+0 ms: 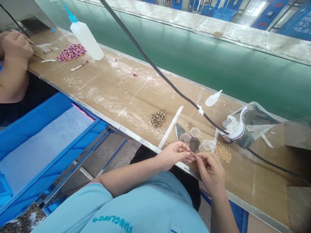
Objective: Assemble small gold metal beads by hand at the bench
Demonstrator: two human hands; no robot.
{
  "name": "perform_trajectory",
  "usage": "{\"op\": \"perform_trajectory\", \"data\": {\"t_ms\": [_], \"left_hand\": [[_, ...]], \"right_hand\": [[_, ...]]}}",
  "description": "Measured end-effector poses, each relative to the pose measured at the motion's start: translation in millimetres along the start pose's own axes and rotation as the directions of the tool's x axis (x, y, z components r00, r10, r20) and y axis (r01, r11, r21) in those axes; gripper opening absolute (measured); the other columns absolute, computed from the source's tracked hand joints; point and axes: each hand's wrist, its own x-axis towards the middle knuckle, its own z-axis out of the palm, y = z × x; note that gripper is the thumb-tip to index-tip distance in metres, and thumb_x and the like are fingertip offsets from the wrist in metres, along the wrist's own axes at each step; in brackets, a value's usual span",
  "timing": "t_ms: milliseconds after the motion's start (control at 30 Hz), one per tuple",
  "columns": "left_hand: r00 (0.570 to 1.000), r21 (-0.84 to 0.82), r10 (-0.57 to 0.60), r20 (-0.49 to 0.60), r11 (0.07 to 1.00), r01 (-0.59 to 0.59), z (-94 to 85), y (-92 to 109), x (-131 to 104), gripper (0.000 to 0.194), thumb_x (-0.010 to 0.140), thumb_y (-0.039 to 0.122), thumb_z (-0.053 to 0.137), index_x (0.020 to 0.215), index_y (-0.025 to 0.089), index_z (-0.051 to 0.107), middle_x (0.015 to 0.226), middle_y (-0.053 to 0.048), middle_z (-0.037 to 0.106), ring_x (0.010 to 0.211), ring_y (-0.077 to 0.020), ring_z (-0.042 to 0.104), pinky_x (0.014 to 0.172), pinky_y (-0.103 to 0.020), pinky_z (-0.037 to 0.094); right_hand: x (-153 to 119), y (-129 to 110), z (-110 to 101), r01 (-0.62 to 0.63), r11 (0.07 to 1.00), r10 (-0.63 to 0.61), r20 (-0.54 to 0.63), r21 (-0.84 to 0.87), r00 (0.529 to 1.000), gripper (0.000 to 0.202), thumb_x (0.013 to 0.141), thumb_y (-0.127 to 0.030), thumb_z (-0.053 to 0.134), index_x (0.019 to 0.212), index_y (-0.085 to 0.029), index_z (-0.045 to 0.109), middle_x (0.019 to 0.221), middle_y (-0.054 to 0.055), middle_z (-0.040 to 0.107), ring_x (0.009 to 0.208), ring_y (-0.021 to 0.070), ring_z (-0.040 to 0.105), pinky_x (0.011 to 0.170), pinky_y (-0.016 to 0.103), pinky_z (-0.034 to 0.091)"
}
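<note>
At the table's near edge, my left hand [176,155] pinches a small dark piece between thumb and fingers. My right hand [211,170] meets it there, its thumb and forefinger closed at the same tiny piece; what kind it is I cannot make out. Just beyond my fingers lie a camouflage cloth [186,139], a small clear round cup [194,132] and a second clear cup [208,144]. A pile of small tan pieces [223,153] sits right of my right hand. Farther left is a heap of small dark-and-gold ring-like pieces [158,118].
A black cable [155,66] crosses over the table [116,94]. A camouflage pouch [245,129] and a small white bottle [213,98] stand right. At left are a large glue bottle [87,40], pink-purple pieces [71,52], another person's hands [18,45] and a blue crate [48,139].
</note>
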Motion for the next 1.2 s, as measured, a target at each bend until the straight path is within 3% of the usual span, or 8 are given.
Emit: {"op": "perform_trajectory", "data": {"t_ms": [200, 433, 1200], "left_hand": [[0.998, 0.037, -0.04, 0.054, 0.999, 0.038, -3.2, 3, 2, 0.049, 0.049, 0.039, 0.085, 0.076, 0.011, 0.055, 0.062, -0.004, 0.067, 0.06, -0.0135, 0.066, 0.063, -0.026, 0.052], [0.996, 0.097, -0.051, 0.068, 0.994, 0.045, -5.6, 2, 3, 0.048, 0.05, 0.04, 0.084, 0.077, 0.011, 0.057, 0.06, -0.003, 0.066, 0.058, -0.0131, 0.065, 0.059, -0.024, 0.05], [0.991, 0.168, -0.104, 0.081, 0.982, 0.089, -5.2, 8, 3, 0.047, 0.048, 0.039, 0.084, 0.073, 0.01, 0.057, 0.054, -0.002, 0.065, 0.049, -0.011, 0.062, 0.055, -0.023, 0.048]], "right_hand": [[7, -2, -11, 0.145, 0.987, -0.141, 0.061, -0.064, 0.988, 0.013, 0.089, -0.027, 0.051, 0.082, -0.022, 0.062, 0.072, 0.0, 0.06, 0.061, 0.0114, 0.055, 0.054, 0.023, 0.043], [7, -1, -13, 0.23, 0.967, -0.218, 0.109, -0.114, 0.97, 0.011, 0.09, -0.023, 0.05, 0.086, -0.022, 0.059, 0.078, 0.001, 0.061, 0.065, 0.0101, 0.057, 0.058, 0.021, 0.044], [10, -11, -20, 0.311, 0.937, -0.275, 0.214, -0.157, 0.937, 0.015, 0.092, -0.019, 0.045, 0.088, -0.021, 0.06, 0.077, -0.001, 0.061, 0.065, 0.0068, 0.058, 0.06, 0.017, 0.042]]}}
